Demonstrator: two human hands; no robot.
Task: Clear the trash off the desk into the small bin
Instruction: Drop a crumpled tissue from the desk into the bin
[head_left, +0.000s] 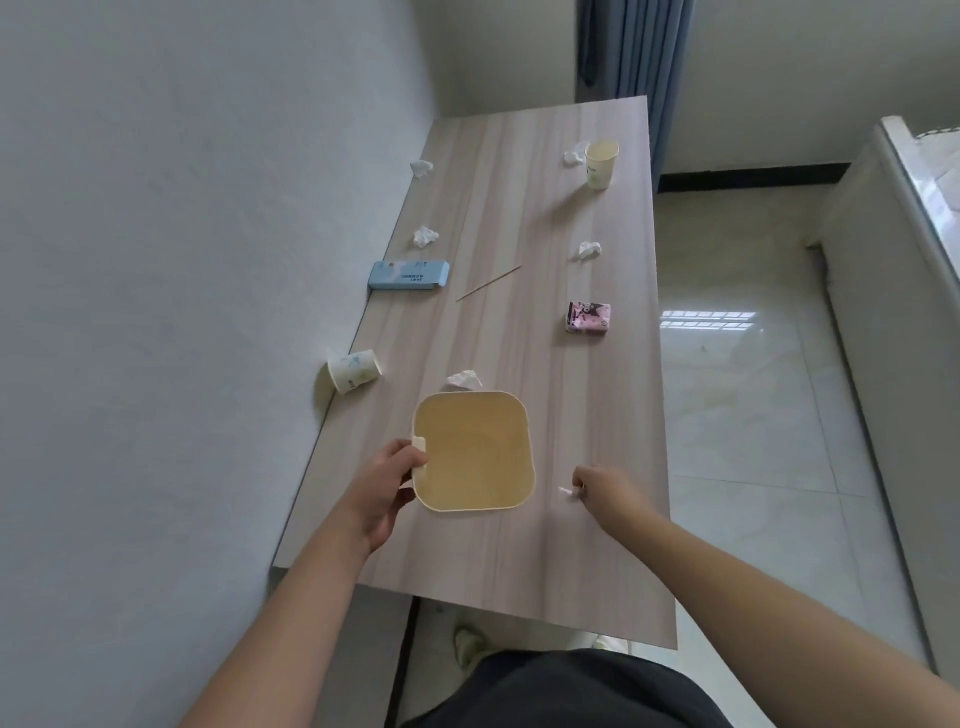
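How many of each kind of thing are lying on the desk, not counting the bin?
Crumpled tissues: 5
Paper cups: 2
Blue box: 1
Pink tissue pack: 1
Stick: 1
Small white scrap in right hand: 1
Total: 11

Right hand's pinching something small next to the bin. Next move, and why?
Probably carry the right hand left over the bin and release: its fingers pinch a small white scrap just beside the open, empty-looking bin, which the left hand steadies.

Left hand (387, 486) clasped, right hand (597, 491) pinched
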